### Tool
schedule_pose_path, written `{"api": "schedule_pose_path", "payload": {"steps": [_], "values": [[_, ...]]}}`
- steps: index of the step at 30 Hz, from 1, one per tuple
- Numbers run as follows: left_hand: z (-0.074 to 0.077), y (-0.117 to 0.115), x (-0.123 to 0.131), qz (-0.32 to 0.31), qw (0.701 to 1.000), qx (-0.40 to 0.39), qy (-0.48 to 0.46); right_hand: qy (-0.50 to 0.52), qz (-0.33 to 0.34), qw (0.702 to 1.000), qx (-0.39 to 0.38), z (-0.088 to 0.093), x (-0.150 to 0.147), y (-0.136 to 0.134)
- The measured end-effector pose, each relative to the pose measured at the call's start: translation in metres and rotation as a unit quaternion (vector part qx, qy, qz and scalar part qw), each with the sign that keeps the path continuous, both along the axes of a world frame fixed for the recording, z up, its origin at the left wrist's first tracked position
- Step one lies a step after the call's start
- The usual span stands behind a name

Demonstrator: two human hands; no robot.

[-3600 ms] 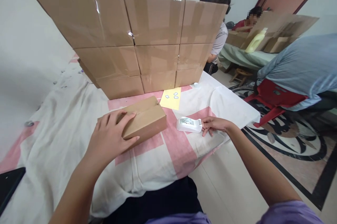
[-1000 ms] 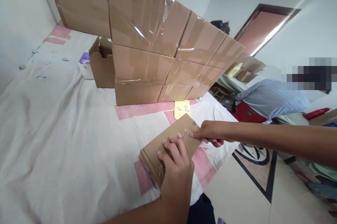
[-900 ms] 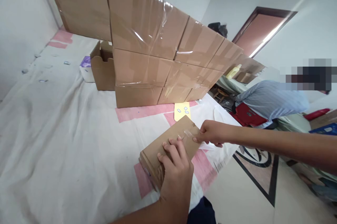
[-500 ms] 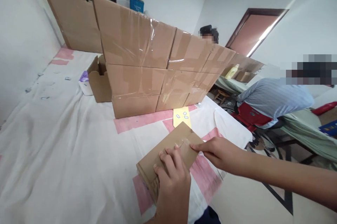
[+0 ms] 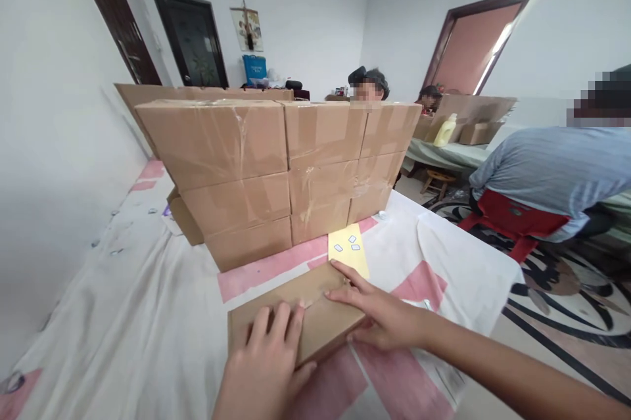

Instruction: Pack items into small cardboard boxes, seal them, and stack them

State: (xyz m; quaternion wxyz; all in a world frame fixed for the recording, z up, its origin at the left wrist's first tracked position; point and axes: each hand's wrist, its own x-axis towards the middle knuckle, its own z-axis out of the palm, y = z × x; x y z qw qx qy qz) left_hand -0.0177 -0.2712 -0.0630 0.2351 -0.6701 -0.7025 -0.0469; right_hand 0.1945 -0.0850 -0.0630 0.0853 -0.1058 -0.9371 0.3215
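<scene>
A flat brown cardboard box [image 5: 323, 325] lies before me, a strip of clear tape on its top. My left hand [image 5: 263, 354] grips the box's left part, curled fingers on the lid and thumb along the near side. At the right end, my right hand [image 5: 377, 311] is wrapped round the box, with fingers on top and others by the lower edge. Just behind the box lies a yellow card [image 5: 348, 242] bearing small outlined shapes, near a tall wall of taped cartons [image 5: 323, 193].
A white cloth with pink patches [image 5: 241, 282] covers the table. Left of the carton wall stands an open cardboard box [image 5: 187, 223]. A person's head [image 5: 369, 86] shows beyond the cartons; another person [image 5: 532, 163] sits at right on a red chair [image 5: 522, 213].
My view has tilted up and levelled. The box appears turned flatter. My right hand has gone from pressing a fingertip on the tape to holding the right end; my left hand sits further left.
</scene>
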Motion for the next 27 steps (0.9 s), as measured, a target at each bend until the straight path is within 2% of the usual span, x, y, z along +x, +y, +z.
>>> {"api": "schedule_pose_path", "payload": {"steps": [2, 8, 11, 14, 16, 18, 20, 21, 24, 25, 27], "values": [[-0.003, 0.003, -0.011, -0.018, 1.000, 0.001, 0.003, 0.026, 0.003, 1.000, -0.002, -0.006, -0.004, 0.000], [-0.014, 0.009, -0.038, -0.089, 0.995, 0.032, 0.038, 0.036, 0.046, 0.998, -0.027, -0.005, -0.020, 0.017], [-0.009, 0.013, -0.044, -0.099, 0.994, 0.042, 0.037, 0.109, 0.061, 0.992, 0.017, -0.016, -0.025, 0.019], [0.006, 0.018, -0.039, -0.148, 0.985, 0.086, 0.022, 0.208, 0.031, 0.975, 0.074, -0.023, -0.016, 0.012], [0.018, 0.019, -0.034, -0.189, 0.971, 0.141, 0.031, 0.248, -0.019, 0.963, 0.105, -0.017, 0.001, 0.008], [0.029, 0.016, -0.031, -0.223, 0.954, 0.196, 0.042, 0.267, -0.096, 0.949, 0.138, -0.002, 0.025, 0.006], [0.036, 0.011, -0.030, -0.258, 0.938, 0.228, 0.047, 0.275, -0.213, 0.920, 0.183, 0.018, 0.056, 0.011], [0.037, 0.008, -0.030, -0.272, 0.931, 0.237, 0.045, 0.276, -0.281, 0.895, 0.210, 0.027, 0.074, 0.015], [0.031, 0.006, -0.031, -0.280, 0.924, 0.261, 0.021, 0.267, -0.455, 0.796, 0.298, 0.040, 0.134, 0.043], [0.025, 0.009, -0.031, -0.274, 0.923, 0.269, 0.005, 0.260, -0.489, 0.768, 0.322, 0.037, 0.153, 0.057], [0.009, 0.017, -0.032, -0.272, 0.923, 0.270, -0.040, 0.227, -0.542, 0.731, 0.347, 0.021, 0.188, 0.089]]}}
